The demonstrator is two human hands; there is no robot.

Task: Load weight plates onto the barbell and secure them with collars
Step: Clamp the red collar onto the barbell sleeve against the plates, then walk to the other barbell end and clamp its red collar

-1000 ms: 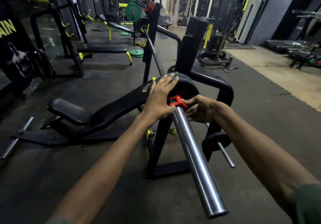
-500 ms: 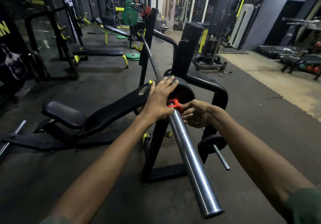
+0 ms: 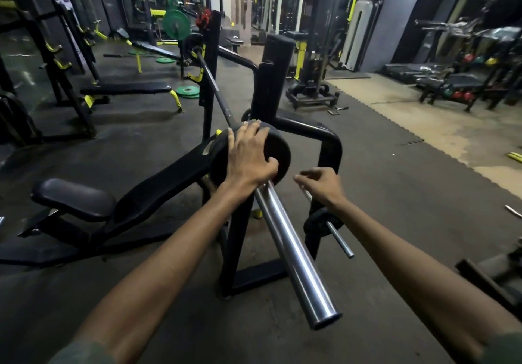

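Observation:
The barbell's chrome sleeve [image 3: 293,253] runs from the lower middle up to a black weight plate [image 3: 278,151] loaded on it. My left hand [image 3: 248,157] lies flat over the plate's face, fingers spread to its top rim, thumb near the bar. It hides nearly all of the red collar [image 3: 274,177]; only a sliver shows against the plate. To the right of the sleeve my right hand [image 3: 319,185] hovers with fingers loosely curled, holding nothing and apart from bar and collar. The bar's thin shaft [image 3: 214,89] continues to the far upright.
The bar rests on a black incline bench rack [image 3: 271,81] with a padded seat [image 3: 73,199] at left. A small black plate [image 3: 322,222] hangs on a storage peg at lower right. Green plates [image 3: 187,91] lie on the floor behind; a flat bench [image 3: 124,88] stands at left.
My right hand has let go of the red collar and drawn back to the right. My left hand stays on the plate and now covers most of the collar.

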